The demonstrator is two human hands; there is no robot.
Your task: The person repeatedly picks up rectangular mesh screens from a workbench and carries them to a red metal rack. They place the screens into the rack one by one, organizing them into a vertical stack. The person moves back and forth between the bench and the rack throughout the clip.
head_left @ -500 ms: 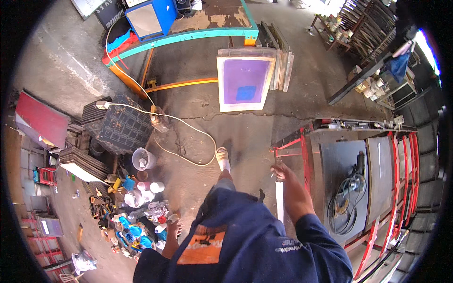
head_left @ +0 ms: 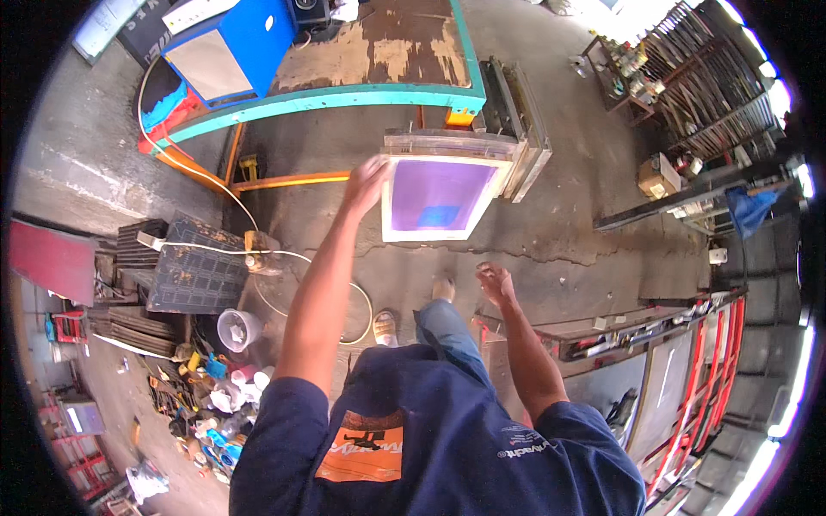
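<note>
My left hand [head_left: 370, 179] is stretched forward to the upper left corner of a screen printing frame [head_left: 389, 219] with a pale border, purple mesh and a blue patch. The hand is blurred, so whether its fingers grip the corner cannot be made out. The frame leans against a table, in front of several other frames [head_left: 527, 150] on edge. My right hand [head_left: 496, 285] is held in the air to the right of and nearer than the frame, fingers curled in. What they hold, if anything, is too small to name.
Ahead stands a teal-edged table [head_left: 344, 96] with a blue box [head_left: 245, 52]. A white cord [head_left: 211, 248] loops over the floor by my feet. A bucket [head_left: 238, 330] and scattered containers lie at left; a red metal rack [head_left: 701, 387] stands at right.
I have stepped nearer the table. My left arm has come into view and reached the frame's corner. My right hand has moved forward, away from the rack's side.
</note>
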